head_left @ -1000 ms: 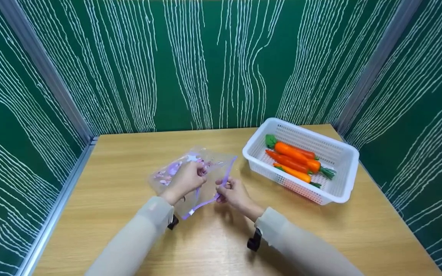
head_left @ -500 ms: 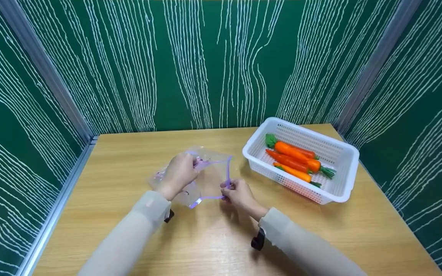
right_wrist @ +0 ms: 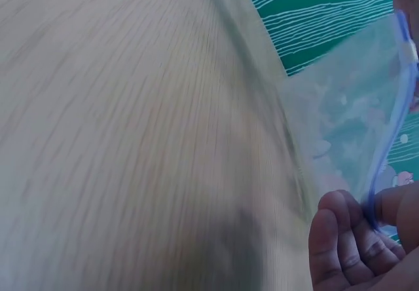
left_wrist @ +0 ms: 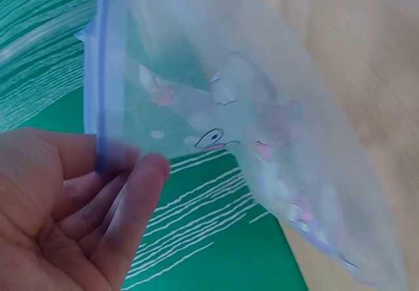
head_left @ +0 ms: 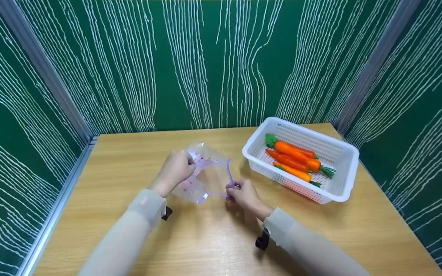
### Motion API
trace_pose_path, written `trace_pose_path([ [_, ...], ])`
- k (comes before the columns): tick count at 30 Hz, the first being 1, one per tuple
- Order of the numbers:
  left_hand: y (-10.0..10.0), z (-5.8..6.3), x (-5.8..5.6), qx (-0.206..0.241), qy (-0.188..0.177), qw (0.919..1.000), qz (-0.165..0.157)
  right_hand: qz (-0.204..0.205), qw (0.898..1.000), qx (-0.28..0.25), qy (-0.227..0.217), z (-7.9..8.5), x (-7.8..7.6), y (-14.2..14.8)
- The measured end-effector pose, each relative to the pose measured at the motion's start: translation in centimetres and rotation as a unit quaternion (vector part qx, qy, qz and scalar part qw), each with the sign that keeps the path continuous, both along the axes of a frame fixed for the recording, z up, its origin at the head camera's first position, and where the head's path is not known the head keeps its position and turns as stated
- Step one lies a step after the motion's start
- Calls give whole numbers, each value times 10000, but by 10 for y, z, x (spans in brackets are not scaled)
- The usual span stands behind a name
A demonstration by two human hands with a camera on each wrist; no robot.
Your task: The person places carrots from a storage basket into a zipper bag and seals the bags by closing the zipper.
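A clear zip bag with pink and purple printed pictures and a purple zip edge is spread between both hands over the table. My left hand pinches one side of its mouth; in the left wrist view, thumb and finger close on the film beside the purple strip. My right hand pinches the opposite side, its fingers at the strip in the right wrist view. The mouth gapes between the hands. A slider shows at the near corner of the zip.
A white perforated basket stands at the right of the wooden table. Several orange carrots with green tops lie in it, along with red-orange ones. Green walls with white wavy lines enclose the table at the back and sides.
The bag's mouth has been pulled wider. My left hand has lifted its side up and leftward, while my right hand has shifted slightly right. The basket and carrots stay in place.
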State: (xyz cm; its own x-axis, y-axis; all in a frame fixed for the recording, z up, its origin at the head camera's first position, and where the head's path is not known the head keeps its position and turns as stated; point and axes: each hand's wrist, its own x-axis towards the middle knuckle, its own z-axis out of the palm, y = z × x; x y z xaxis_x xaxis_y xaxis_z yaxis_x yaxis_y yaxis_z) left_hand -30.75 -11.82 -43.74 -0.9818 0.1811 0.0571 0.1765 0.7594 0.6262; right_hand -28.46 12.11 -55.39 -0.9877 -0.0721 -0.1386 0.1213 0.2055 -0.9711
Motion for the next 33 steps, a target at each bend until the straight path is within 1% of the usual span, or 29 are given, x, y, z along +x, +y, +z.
trace_pose_path([
  [3,0,-4,-1,290,-203,9991,-233,175,9998,34,101,1,1,2],
  [5,1,-6,0,521,-382,9974,-330,256,9995,12,181,2,2,3],
  [8,1,-11,-1,859,-673,9933,-388,347,9991,-9,250,2,2,4],
  [12,-1,-19,-3,1272,-983,9862,-401,483,9986,-113,155,0,1,6],
  [15,-4,-26,-6,1740,-1233,9758,-477,514,9985,-176,-13,-1,2,7],
  [19,-7,-36,-8,2331,-1661,9568,-513,499,9985,-214,-119,1,3,9],
  [22,-9,-43,-9,2504,-1902,9482,-457,526,9982,-284,-110,1,3,10],
  [26,-8,-48,-9,2651,-2094,9402,-429,567,9977,-358,-102,0,3,9],
  [28,-7,-49,-9,2748,-2156,9360,-436,570,9976,-382,-85,-2,4,9],
  [33,-5,-54,-7,2908,-2179,9304,-480,540,9972,-507,-108,-5,6,10],
])
